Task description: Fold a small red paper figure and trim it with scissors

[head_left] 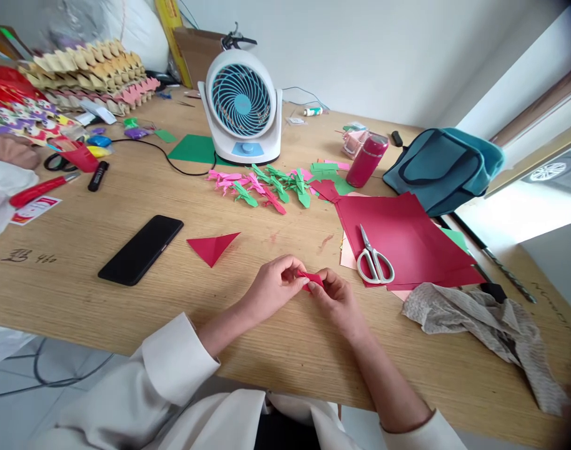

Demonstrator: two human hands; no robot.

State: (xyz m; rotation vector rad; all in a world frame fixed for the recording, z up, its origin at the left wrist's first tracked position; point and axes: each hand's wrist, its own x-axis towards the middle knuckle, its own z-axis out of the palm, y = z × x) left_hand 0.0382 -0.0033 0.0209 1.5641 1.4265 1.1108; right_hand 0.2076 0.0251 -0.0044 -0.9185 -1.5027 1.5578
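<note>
A small folded piece of red paper (312, 277) is pinched between my two hands above the near part of the table. My left hand (282, 280) grips its left end with thumb and fingertips. On its right side, my right hand (336, 301) closes thumb and fingers on the same piece, covering part of it. To the left lies a folded red paper triangle (213, 247), touched by neither hand. Right of my hands, white-handled scissors (373, 259) rest on a stack of red paper sheets (419, 231). Several green, pink and red folded paper figures (267, 186) lie in a heap beyond.
A white fan (242, 103) stands at the back. A black phone (142, 249) lies at left. On the right are a red flask (367, 160), a teal bag (447, 165) and a crumpled cloth (482, 328). Egg cartons (95, 72) are stacked far left.
</note>
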